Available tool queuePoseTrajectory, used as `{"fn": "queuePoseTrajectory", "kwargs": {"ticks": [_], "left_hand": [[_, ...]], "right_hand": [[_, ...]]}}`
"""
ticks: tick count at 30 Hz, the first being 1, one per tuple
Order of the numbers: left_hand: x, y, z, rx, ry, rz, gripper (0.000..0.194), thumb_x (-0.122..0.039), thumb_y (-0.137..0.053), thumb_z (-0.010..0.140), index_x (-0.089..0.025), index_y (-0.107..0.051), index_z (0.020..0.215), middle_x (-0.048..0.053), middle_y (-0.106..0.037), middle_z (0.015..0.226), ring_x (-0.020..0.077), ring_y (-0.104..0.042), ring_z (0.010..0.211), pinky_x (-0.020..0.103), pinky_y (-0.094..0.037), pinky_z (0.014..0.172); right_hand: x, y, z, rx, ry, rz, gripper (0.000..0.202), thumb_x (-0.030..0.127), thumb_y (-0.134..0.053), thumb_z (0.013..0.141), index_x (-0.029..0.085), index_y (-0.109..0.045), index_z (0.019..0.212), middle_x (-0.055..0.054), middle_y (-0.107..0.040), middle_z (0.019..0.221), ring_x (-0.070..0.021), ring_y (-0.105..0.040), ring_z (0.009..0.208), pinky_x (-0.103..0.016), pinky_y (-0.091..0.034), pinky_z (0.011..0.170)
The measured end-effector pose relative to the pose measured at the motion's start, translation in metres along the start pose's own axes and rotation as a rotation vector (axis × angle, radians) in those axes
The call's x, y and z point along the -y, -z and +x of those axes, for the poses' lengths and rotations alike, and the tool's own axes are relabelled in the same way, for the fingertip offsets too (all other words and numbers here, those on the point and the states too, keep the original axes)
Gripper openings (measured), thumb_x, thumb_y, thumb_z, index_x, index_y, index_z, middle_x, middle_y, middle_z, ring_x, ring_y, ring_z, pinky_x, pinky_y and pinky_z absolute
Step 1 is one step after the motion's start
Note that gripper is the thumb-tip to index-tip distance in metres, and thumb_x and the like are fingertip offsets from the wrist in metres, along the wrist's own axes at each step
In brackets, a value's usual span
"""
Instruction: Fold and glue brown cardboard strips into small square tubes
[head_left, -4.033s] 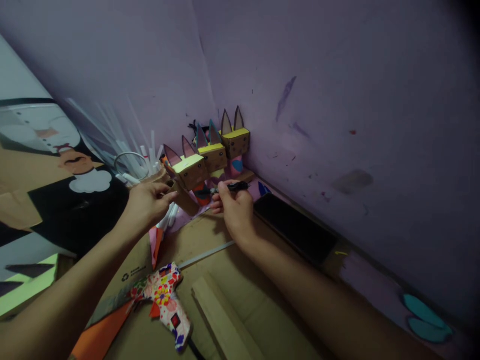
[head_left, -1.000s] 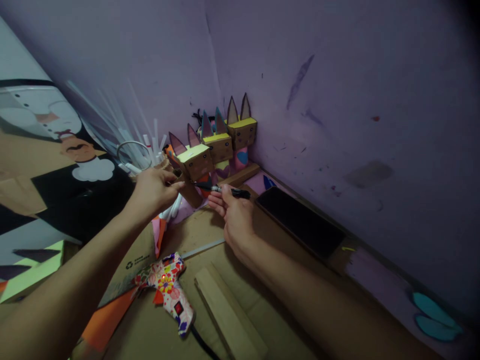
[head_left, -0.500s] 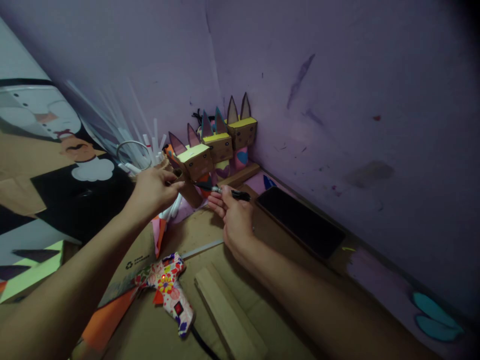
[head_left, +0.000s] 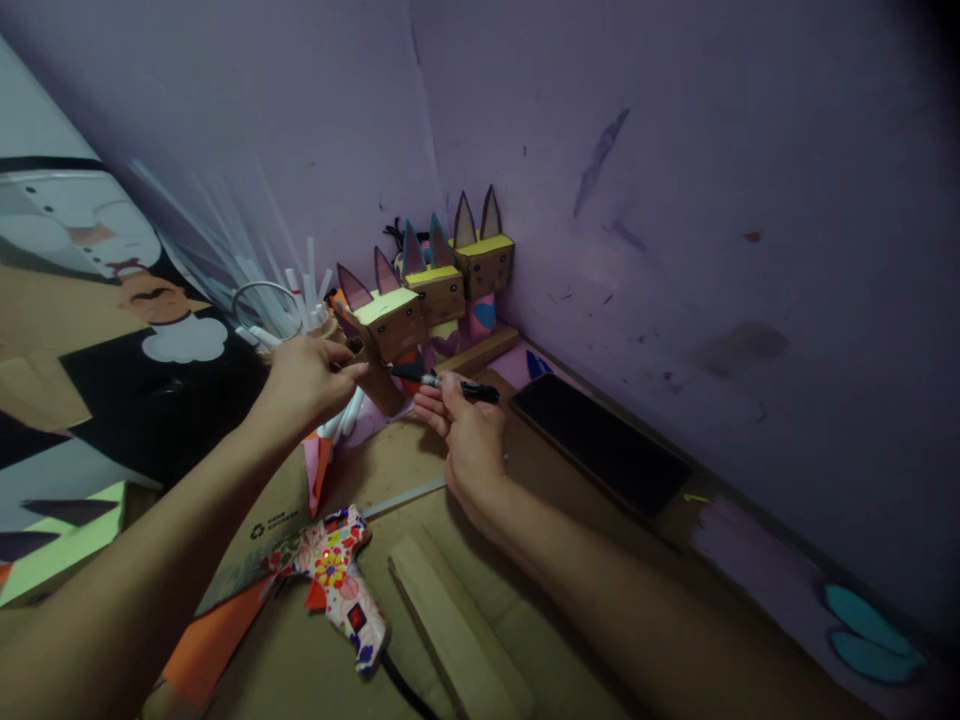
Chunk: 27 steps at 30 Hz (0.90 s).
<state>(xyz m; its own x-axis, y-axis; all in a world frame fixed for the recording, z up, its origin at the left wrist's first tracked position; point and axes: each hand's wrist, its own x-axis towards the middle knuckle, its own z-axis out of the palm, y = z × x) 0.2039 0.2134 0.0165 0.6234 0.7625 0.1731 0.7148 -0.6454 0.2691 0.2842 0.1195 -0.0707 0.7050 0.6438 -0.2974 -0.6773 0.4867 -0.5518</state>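
My left hand [head_left: 319, 382] is closed, its thumb and fingers pinching the upper rim of a brown cardboard tube [head_left: 384, 388] that leans to the left. In my right hand [head_left: 469, 430] is a slim black marker [head_left: 480, 392] with a silvery band, held between thumb and fingers. Its dark tip points left, close to the tube's side; whether it touches cannot be seen. Right behind the tube stand several cardboard box-headed figures [head_left: 400, 325] with pointed ears and yellow or pale green tops.
A flower-patterned glue gun [head_left: 341, 575] with a lit red light lies in front, beside a wooden strip [head_left: 450, 630]. A dark phone [head_left: 600, 440] lies at right, near the purple wall [head_left: 675, 200]. White glue sticks [head_left: 307, 300] stand behind my left hand. Blue paper ears [head_left: 874, 635] lie far right.
The marker and my right hand have shifted very slightly to the left. My left hand and the tube stay in place.
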Motion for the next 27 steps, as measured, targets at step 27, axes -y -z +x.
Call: {"fn": "queuePoseTrajectory", "kwargs": {"ticks": [27], "left_hand": [[-0.0007, 0.0009, 0.0003, 0.0, -0.016, 0.01, 0.024, -0.033, -0.05, 0.065, -0.015, -0.053, 0.049, -0.002, -0.04, 0.045, 0.0122, -0.037, 0.047, 0.025, -0.027, 0.047]], "right_hand": [[0.0013, 0.0001, 0.0019, 0.023, 0.041, -0.029, 0.007, 0.015, -0.056, 0.077, 0.013, -0.059, 0.073, 0.002, -0.066, 0.052, -0.0098, -0.064, 0.048, -0.018, -0.054, 0.049]]}}
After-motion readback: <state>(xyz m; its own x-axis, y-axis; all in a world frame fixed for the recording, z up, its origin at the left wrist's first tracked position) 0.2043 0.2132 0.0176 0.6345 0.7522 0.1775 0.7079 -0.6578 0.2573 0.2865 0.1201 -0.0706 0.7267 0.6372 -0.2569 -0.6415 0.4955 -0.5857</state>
